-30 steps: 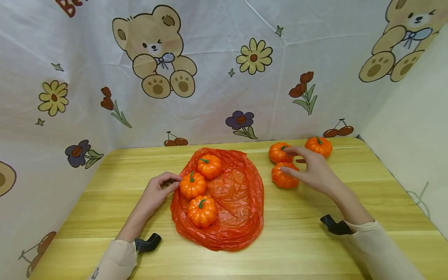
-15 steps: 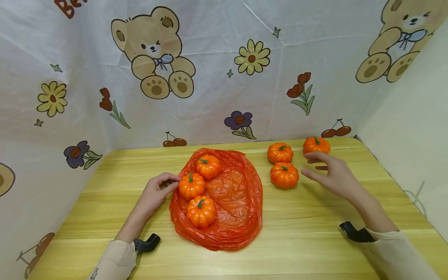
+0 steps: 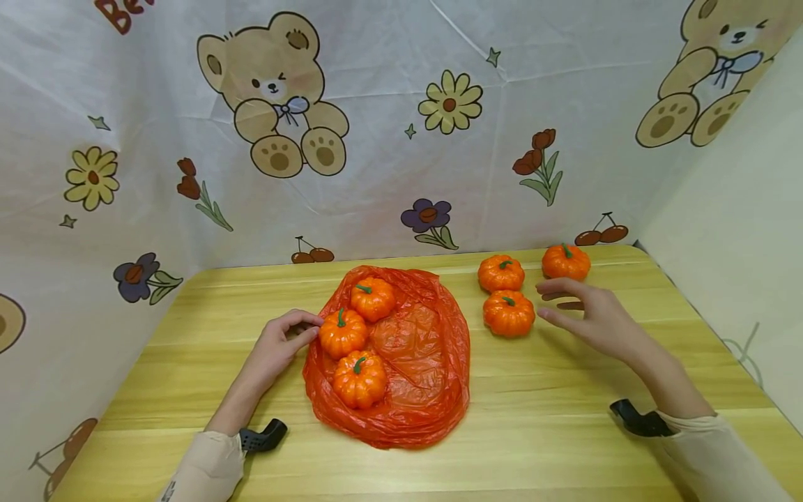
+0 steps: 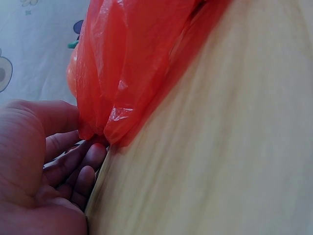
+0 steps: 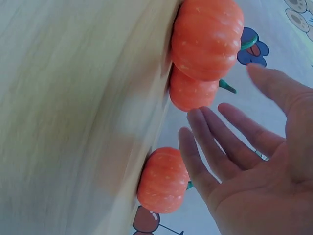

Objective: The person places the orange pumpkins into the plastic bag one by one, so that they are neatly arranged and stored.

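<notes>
My left hand [image 3: 280, 346] pinches the left rim of a thin red plastic bag [image 3: 456, 348] spread open on the table. In the left wrist view the bag's edge [image 4: 124, 83] runs between thumb and fingers. Inside the bag, along its left side, sit three small orange pumpkins with green stems: a back one [image 3: 373, 299], a middle one [image 3: 343, 334] and a front one [image 3: 360, 380]. My right hand [image 3: 596, 318] hovers with fingers spread, holding nothing, just right of a pumpkin [image 3: 509, 314]. Another pumpkin [image 3: 500, 273] stands right behind that one, and a third [image 3: 566, 263] at the back right.
The wooden table [image 3: 514, 425] meets a printed cloth backdrop [image 3: 376, 139] at its far edge. A pale wall [image 3: 740, 230] borders the right side. Black wrist mounts, one on the left [image 3: 263, 436] and one on the right [image 3: 638, 418], stick out from the sleeves.
My right hand has drawn back to the right, from over the two near pumpkins to beside them. The left hand, the bag and the pumpkins stay put.
</notes>
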